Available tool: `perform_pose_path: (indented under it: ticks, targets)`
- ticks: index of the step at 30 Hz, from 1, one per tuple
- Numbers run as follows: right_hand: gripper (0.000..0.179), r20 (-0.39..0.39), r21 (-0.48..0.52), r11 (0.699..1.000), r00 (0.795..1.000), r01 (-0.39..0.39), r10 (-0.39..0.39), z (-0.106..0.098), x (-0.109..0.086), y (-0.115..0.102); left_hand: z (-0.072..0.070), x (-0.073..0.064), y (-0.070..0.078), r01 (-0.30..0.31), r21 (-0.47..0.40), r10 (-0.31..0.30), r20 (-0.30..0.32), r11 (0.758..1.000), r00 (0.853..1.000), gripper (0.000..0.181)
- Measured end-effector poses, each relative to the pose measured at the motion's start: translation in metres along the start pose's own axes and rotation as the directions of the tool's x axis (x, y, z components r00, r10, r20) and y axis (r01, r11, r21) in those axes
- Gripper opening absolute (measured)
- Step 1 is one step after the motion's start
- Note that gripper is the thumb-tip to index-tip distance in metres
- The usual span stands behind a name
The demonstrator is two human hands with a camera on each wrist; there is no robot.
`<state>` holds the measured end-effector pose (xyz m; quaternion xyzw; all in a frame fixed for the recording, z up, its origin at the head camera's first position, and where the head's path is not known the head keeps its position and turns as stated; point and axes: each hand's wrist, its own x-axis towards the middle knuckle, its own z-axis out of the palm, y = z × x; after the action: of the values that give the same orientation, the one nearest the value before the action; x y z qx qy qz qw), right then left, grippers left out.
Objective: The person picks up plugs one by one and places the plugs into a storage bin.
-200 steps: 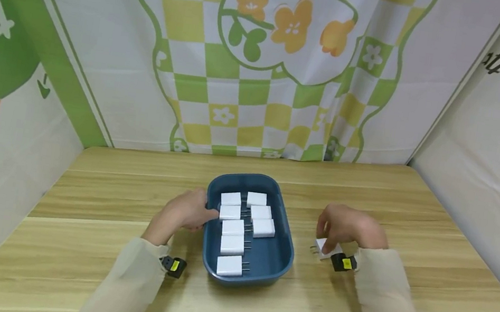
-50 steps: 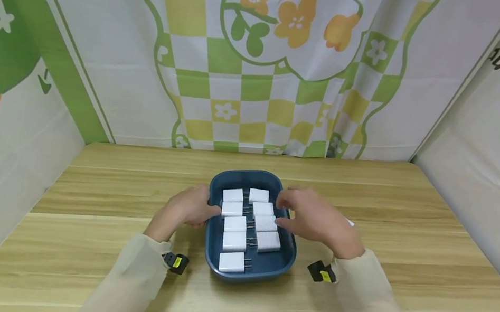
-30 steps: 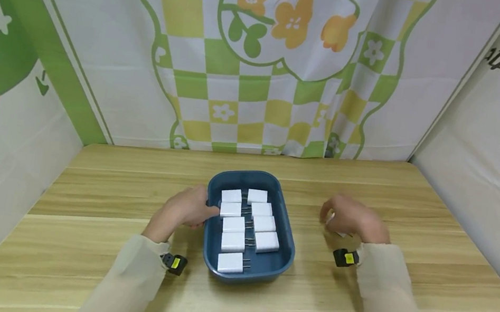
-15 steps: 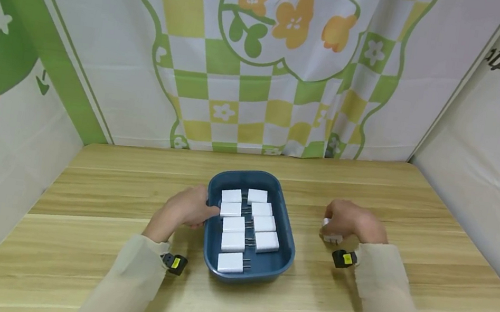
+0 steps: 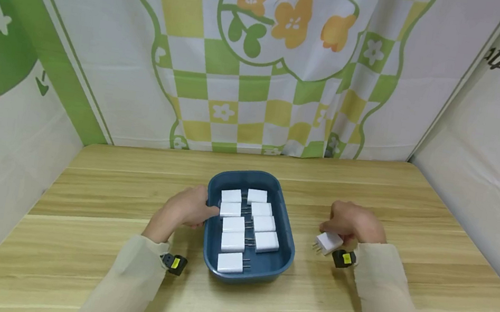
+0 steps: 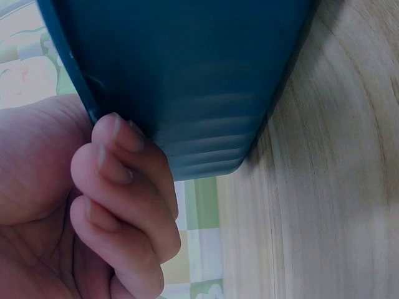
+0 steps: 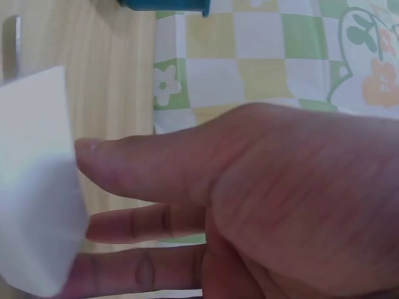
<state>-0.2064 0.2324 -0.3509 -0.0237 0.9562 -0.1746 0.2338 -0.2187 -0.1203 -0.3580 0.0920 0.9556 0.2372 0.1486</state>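
Observation:
My left hand [image 5: 189, 207] grips the left rim of a dark blue plastic tray [image 5: 288, 236], thumb over the edge. In the left wrist view, its curled fingers [image 6: 124, 212] lie against the tray's outer wall [image 6: 187, 81]. Several white charger plugs [image 5: 232, 241] lie in the tray in two columns, prongs pointing inward. To the tray's right, my right hand [image 5: 353, 223] pinches another white charger plug [image 5: 328, 242] by thumb and fingers, low over the table. Its prongs face left, toward the tray. In the right wrist view this charger plug [image 7: 37, 180] fills the left edge.
The wooden table [image 5: 131, 182] extends on both sides of the tray. A checkered curtain [image 5: 252, 103] hangs along its back edge, with printed cloth walls at left and right. A small black camera [image 5: 344, 258] sits on my right wrist, another black camera [image 5: 174, 263] on the left.
A fourth charger plug has joined the tray's right column. My right hand has moved from the tray back to the right, taken another charger plug and turned its prongs leftward. The left hand stays put.

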Motion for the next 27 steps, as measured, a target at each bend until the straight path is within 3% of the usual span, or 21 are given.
perform_pose_path:
  ticks: [8, 12, 22, 27]
  targets:
    - [0.067, 0.027, -0.065, 0.996, 0.997, 0.067, -0.066, -0.008, -0.010, -0.001, 0.000, 0.000, 0.001, 0.001, 0.008, -0.001, 0.000, 1.000, 1.000, 0.035]
    - [0.075, 0.072, -0.090, 0.992, 0.994, 0.093, -0.087, -0.005, -0.011, -0.005, 0.000, 0.000, 0.001, -0.005, 0.010, 0.005, 0.002, 1.000, 1.000, 0.037]
    - [0.045, 0.038, -0.087, 0.989, 0.993, 0.116, -0.113, 0.001, -0.003, -0.008, 0.000, 0.000, 0.000, -0.008, 0.001, 0.008, 0.004, 1.000, 1.000, 0.035]
    - [0.041, 0.010, -0.093, 0.984, 0.988, 0.152, -0.151, 0.003, 0.002, -0.010, -0.001, 0.000, 0.000, -0.011, -0.005, 0.011, 0.004, 1.000, 1.000, 0.035]
